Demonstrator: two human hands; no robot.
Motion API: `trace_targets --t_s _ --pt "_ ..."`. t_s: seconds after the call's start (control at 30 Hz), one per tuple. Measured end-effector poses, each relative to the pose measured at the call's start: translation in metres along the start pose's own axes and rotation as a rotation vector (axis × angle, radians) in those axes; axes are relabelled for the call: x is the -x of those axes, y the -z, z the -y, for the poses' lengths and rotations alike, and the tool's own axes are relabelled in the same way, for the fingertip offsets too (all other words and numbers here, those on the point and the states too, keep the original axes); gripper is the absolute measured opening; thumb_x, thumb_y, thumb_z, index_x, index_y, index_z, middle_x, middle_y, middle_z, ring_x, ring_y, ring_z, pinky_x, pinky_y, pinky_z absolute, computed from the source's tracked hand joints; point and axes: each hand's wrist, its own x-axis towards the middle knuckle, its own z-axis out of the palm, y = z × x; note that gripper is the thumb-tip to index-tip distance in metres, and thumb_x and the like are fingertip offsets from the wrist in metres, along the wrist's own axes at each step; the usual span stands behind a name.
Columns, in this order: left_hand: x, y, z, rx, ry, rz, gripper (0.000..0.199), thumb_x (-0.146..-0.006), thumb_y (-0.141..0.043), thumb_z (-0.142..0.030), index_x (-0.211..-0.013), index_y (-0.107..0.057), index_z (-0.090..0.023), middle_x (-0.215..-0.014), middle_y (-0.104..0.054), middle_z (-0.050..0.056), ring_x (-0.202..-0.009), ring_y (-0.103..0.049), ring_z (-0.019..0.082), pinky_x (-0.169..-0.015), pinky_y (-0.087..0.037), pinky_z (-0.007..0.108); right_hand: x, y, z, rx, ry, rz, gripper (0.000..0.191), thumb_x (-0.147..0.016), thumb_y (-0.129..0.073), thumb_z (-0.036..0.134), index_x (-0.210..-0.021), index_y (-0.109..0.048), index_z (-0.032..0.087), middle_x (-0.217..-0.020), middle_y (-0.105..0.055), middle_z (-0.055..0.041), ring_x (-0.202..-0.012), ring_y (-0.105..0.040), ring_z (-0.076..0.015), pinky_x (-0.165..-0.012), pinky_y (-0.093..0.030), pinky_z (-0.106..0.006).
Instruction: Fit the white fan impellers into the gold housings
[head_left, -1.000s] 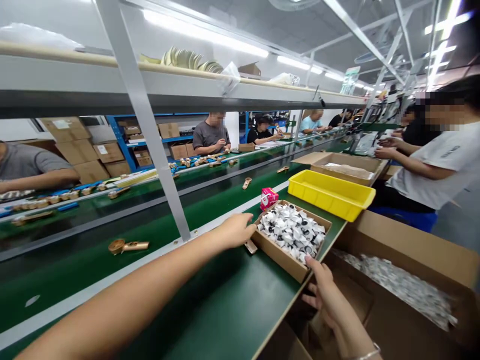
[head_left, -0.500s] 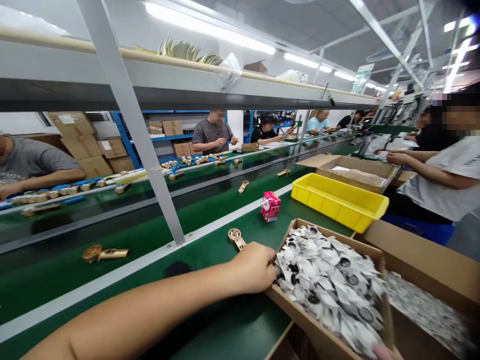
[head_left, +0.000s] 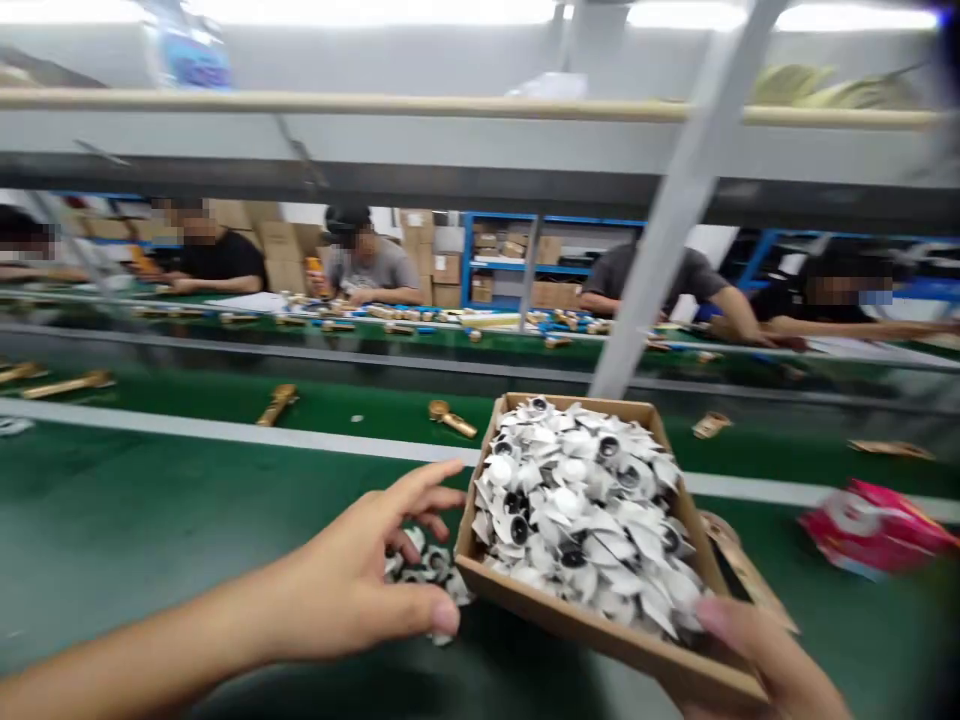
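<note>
A shallow cardboard box (head_left: 600, 650), heaped with white bladed parts (head_left: 577, 500) that have dark round centres, is tilted above the green work surface. My right hand (head_left: 772, 655) grips its near right corner, thumb over the rim onto the parts. Just left of the box is my left hand (head_left: 382, 570), fingers spread and holding nothing. Behind its fingers, a small pile of similar white parts (head_left: 431, 565) lies on the green surface, partly hidden by the hand and box.
Gold handle-shaped pieces (head_left: 452, 418) lie on the green belt beyond the pale strip (head_left: 225, 428). A pink carton (head_left: 874, 528) stands at the right. A slanted metal post (head_left: 660, 230) rises behind the box. Several people sit across the line.
The view has swung left. The box of white parts is now over the green surface, away from the yellow tray and large carton. My left hand has let go of its edge and opened.
</note>
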Motion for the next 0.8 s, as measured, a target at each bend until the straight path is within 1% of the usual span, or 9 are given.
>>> trace_targets --t_s 0.1,0.2,0.27,0.37,0.47,0.57,0.63,0.7,0.8 --pt "0.040 0.048 0.063 0.083 -0.014 -0.345 0.096 -0.079 -0.071 -0.068 -0.157 -0.023 -0.040 -0.161 -0.038 0.007 -0.143 -0.042 0.032 -0.115 -0.039 0.046 -0.061 -0.072 -0.005 -0.003 -0.210 0.203 0.069 -0.075 -0.070 0.043 -0.139 -0.057 0.021 -0.108 -0.076 -0.0104 -0.099 -0.072 -0.0362 -0.087 -0.060 -0.051" --pt "0.061 0.091 0.122 0.107 -0.002 -0.637 0.096 -0.084 -0.057 -0.075 -0.159 -0.017 -0.032 -0.166 -0.026 0.013 -0.151 -0.028 0.036 -0.123 -0.023 0.056 -0.113 -0.137 -0.010 0.114 -0.263 0.368 0.075 -0.068 -0.070 0.039 -0.139 -0.056 0.019 -0.103 -0.077 -0.0092 -0.094 -0.073 -0.0349 -0.084 -0.060 -0.047" --pt "0.066 0.111 0.155 0.124 0.040 -0.759 0.107 -0.080 -0.059 -0.078 -0.161 -0.011 -0.026 -0.167 -0.021 0.017 -0.153 -0.021 0.039 -0.124 -0.016 0.061 -0.142 -0.173 -0.012 0.200 -0.278 0.456 0.077 -0.066 -0.070 0.037 -0.140 -0.055 0.019 -0.104 -0.077 -0.0084 -0.093 -0.073 -0.0339 -0.081 -0.060 -0.044" --pt "0.063 0.127 0.189 0.172 0.090 -0.831 0.132 -0.068 -0.066 -0.084 -0.162 -0.003 -0.017 -0.167 -0.017 0.024 -0.154 -0.018 0.043 -0.123 -0.014 0.063 -0.179 -0.222 -0.015 0.347 -0.295 0.580 0.081 -0.067 -0.069 0.035 -0.144 -0.050 0.020 -0.107 -0.076 -0.0082 -0.092 -0.073 -0.0318 -0.075 -0.059 -0.040" --pt "0.051 0.128 0.203 0.209 0.121 -0.892 0.132 -0.069 -0.062 -0.085 -0.162 -0.001 -0.012 -0.167 -0.015 0.027 -0.155 -0.016 0.043 -0.124 -0.016 0.061 -0.206 -0.269 -0.017 0.492 -0.294 0.707 0.084 -0.067 -0.068 0.036 -0.146 -0.046 0.020 -0.110 -0.075 -0.0089 -0.091 -0.073 -0.0303 -0.068 -0.058 -0.035" --pt "0.035 0.125 0.202 0.202 0.134 -1.023 0.121 -0.078 -0.059 -0.078 -0.163 0.000 -0.016 -0.171 -0.003 0.018 -0.158 -0.005 0.038 -0.127 -0.011 0.054 -0.221 -0.313 -0.014 0.614 -0.247 0.835 0.088 -0.065 -0.070 0.037 -0.147 -0.042 0.021 -0.118 -0.072 -0.0096 -0.094 -0.072 -0.0294 -0.069 -0.058 -0.034" --pt "0.023 0.122 0.200 0.201 0.155 -1.130 0.108 -0.086 -0.054 -0.072 -0.163 0.000 -0.020 -0.172 0.001 0.013 -0.158 0.001 0.035 -0.128 -0.008 0.052 -0.223 -0.338 -0.008 0.695 -0.195 0.914 0.088 -0.065 -0.072 0.037 -0.147 -0.041 0.022 -0.124 -0.070 -0.0099 -0.098 -0.071 -0.0288 -0.074 -0.059 -0.034" --pt "0.013 0.119 0.198 0.217 0.191 -1.220 0.096 -0.092 -0.050 -0.066 -0.163 -0.004 -0.021 -0.172 -0.002 0.011 -0.158 0.001 0.034 -0.128 -0.008 0.053 -0.220 -0.358 -0.003 0.785 -0.141 1.002 0.087 -0.065 -0.074 0.035 -0.145 -0.043 0.023 -0.128 -0.067 -0.0098 -0.103 -0.070 -0.0286 -0.080 -0.059 -0.033" --pt "0.003 0.115 0.200 0.244 0.223 -1.336 0.084 -0.095 -0.049 -0.059 -0.162 -0.015 -0.019 -0.170 -0.016 0.013 -0.158 -0.011 0.032 -0.129 -0.011 0.048 -0.211 -0.378 0.001 0.924 -0.035 1.112 0.085 -0.063 -0.076 0.029 -0.143 -0.046 0.025 -0.132 -0.065 -0.0078 -0.106 -0.068 -0.0286 -0.083 -0.059 -0.033"
